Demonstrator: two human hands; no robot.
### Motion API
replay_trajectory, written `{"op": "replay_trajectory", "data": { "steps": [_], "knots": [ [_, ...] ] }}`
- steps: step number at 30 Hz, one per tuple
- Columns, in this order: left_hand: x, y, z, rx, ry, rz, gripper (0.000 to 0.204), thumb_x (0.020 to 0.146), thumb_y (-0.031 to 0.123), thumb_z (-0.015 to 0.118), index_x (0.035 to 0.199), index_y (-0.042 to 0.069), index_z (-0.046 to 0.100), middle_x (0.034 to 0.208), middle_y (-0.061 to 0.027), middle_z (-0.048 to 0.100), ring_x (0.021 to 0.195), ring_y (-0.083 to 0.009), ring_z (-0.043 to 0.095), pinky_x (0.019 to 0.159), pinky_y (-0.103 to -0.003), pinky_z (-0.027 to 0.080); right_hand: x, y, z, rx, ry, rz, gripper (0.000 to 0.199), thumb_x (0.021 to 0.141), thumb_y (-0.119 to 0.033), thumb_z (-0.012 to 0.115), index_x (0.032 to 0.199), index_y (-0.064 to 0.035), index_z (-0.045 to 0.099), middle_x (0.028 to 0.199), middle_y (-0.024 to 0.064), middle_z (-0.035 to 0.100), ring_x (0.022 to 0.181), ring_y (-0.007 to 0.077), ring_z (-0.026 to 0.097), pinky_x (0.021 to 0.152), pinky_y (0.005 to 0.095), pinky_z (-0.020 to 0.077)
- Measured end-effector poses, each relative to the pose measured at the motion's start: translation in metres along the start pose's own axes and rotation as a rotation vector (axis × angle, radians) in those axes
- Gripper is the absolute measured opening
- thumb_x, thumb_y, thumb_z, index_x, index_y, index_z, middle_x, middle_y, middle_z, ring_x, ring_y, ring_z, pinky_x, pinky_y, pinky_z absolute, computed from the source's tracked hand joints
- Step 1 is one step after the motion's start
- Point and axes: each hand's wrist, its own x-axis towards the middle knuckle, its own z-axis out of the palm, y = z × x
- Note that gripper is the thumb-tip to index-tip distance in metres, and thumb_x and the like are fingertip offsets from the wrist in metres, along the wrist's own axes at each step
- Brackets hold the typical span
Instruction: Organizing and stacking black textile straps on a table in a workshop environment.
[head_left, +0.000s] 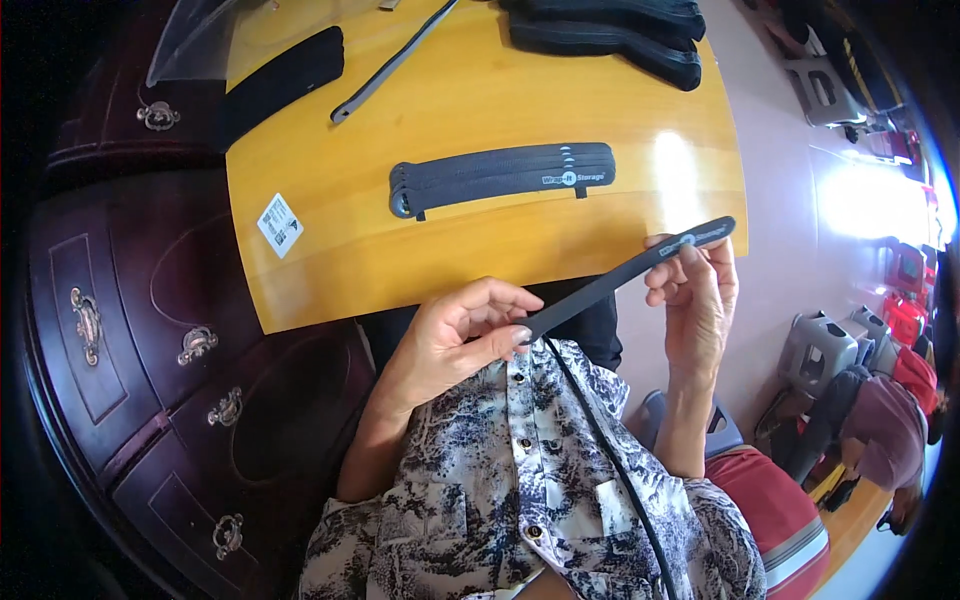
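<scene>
Between my two hands, just off the table's near edge, a dark grey storage strap point(610, 282) is stretched out at a slant, its right end higher. My left hand point(478, 330) pinches the lower left end between thumb and fingers. My right hand point(697, 290) grips the other end, thumb lying on top near white print. On the table in front, a stack of several matching grey straps point(500, 178) lies fanned slightly, with a rounded, ringed end at the left. A small white sticker label point(280, 225) rests on the table to its left.
Farther back on the yellow table point(330, 270) are a black band-like piece point(285, 85), a single loose grey strap point(390, 65) and a pile of black bundles point(610, 35). Dark drawers point(130, 330) stand at the left. Grey stools point(820, 350) and another person point(890, 430) are at the right.
</scene>
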Motion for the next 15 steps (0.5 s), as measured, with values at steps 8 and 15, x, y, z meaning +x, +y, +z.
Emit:
{"op": "replay_trajectory", "data": {
  "steps": [8, 15],
  "knots": [
    [-0.004, -0.005, -0.027, 0.291, 0.367, 0.245, 0.015, 0.092, 0.001, 0.057, 0.107, -0.002, 0.058, 0.093, -0.0055, 0.061, 0.077, -0.0091, 0.06, 0.066, -0.022, 0.049, 0.01, 0.011, 0.006, -0.093, -0.122, 0.136, 0.022, 0.092, -0.009, 0.06, 0.11, 0.0018, 0.053, 0.091, 0.0175, 0.067, 0.071, 0.0189, 0.069, 0.056, 0.026, 0.0578],
    [0.003, -0.005, -0.045, 0.033, 0.625, 0.385, 0.021, 0.086, 0.0, 0.065, 0.106, -0.002, 0.059, 0.093, -0.0087, 0.065, 0.078, -0.0142, 0.065, 0.068, -0.024, 0.053, 0.015, 0.008, 0.017, -0.462, -0.142, 0.1, 0.017, 0.094, -0.011, 0.06, 0.105, 0.0016, 0.063, 0.074, 0.0049, 0.064, 0.062, 0.0095, 0.059, 0.059, 0.0214, 0.0481]
  ]
}}
